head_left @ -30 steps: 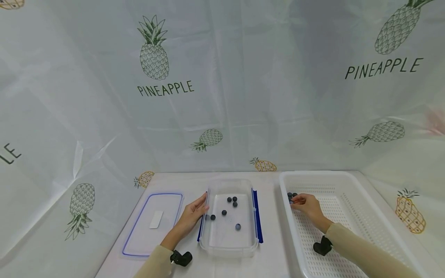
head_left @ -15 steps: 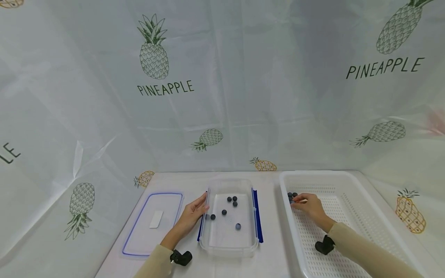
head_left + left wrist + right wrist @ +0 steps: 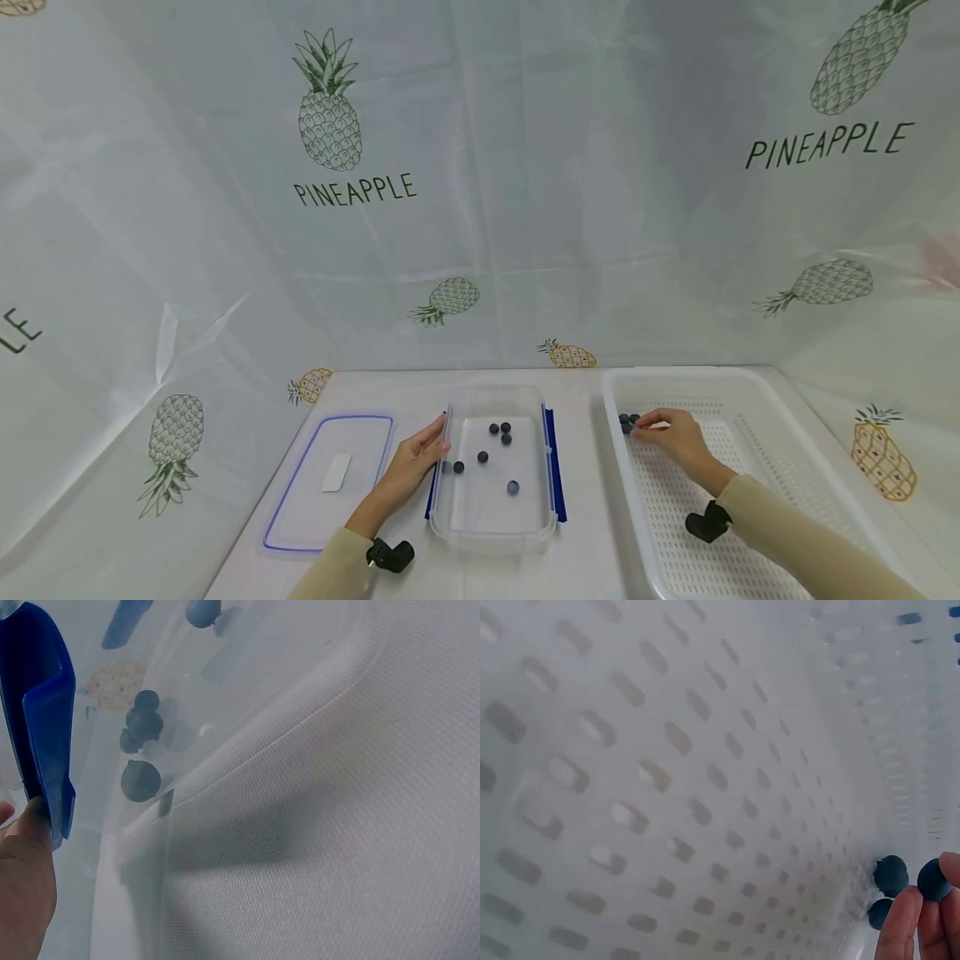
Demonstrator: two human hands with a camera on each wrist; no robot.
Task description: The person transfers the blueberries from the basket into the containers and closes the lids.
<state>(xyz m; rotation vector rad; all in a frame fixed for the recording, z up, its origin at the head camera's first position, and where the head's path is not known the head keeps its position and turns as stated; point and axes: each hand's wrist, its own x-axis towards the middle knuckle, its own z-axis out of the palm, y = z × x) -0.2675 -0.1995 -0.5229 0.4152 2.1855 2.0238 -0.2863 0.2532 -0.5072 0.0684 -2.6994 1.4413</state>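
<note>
"Head view?"
"Left grip (image 3: 409, 463), fingers extended, touches the clear box (image 3: 491, 542) at left, presumably steadying it."
"Left wrist?"
"Fingertip (image 3: 34, 819) at blue latch (image 3: 51, 712)."
"Right wrist?"
"Right grip (image 3: 930, 927) pinches one blueberry (image 3: 932, 880), basket's (image 3: 787, 667) far left, presumably to avoid bruising."

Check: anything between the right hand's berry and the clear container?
Yes: the left wall of the white basket, then the right wall of the clear container. Above both rims, nothing visible blocks the berry pinched in the right hand; the lid lies aside.
</note>
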